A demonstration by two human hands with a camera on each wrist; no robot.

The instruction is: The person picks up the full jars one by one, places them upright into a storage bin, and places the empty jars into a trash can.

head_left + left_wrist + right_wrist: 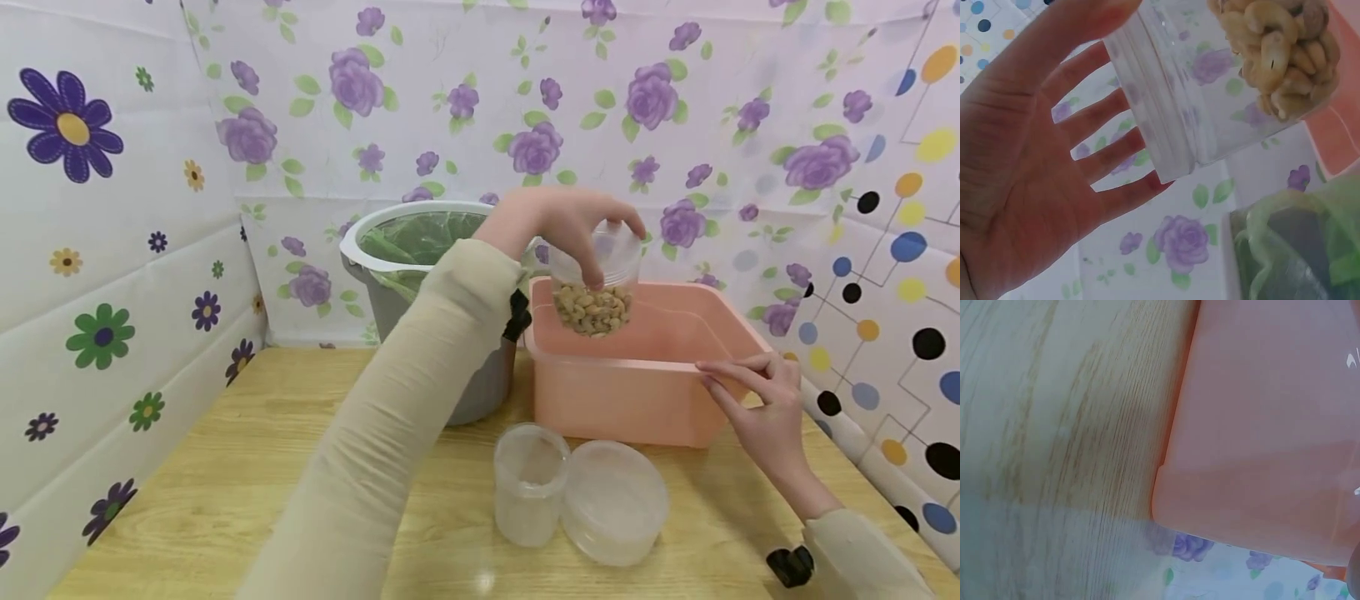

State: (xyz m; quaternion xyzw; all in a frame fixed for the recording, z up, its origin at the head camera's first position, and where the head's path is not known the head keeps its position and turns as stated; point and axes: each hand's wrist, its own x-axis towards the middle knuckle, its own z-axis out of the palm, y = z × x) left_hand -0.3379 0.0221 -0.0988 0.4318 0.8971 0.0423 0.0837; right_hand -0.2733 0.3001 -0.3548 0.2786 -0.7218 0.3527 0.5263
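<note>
My left hand holds a clear plastic jar from above, fingers and thumb around its upper end. Cashew nuts fill the jar's lower part. The jar hangs upright, slightly tilted, over the left side of a pink plastic tub. At the tub's front right corner, my right hand pinches the rim, fingers lying along the top and thumb against the outer side. In the right wrist view only the tub's wall shows clearly, with a bit of a finger at the edge.
Left of the tub stands a grey bin with a white rim and a green liner bag. In front are a clear empty-looking jar and a low round clear container, side by side on the wooden table. Flowered cloth hangs behind.
</note>
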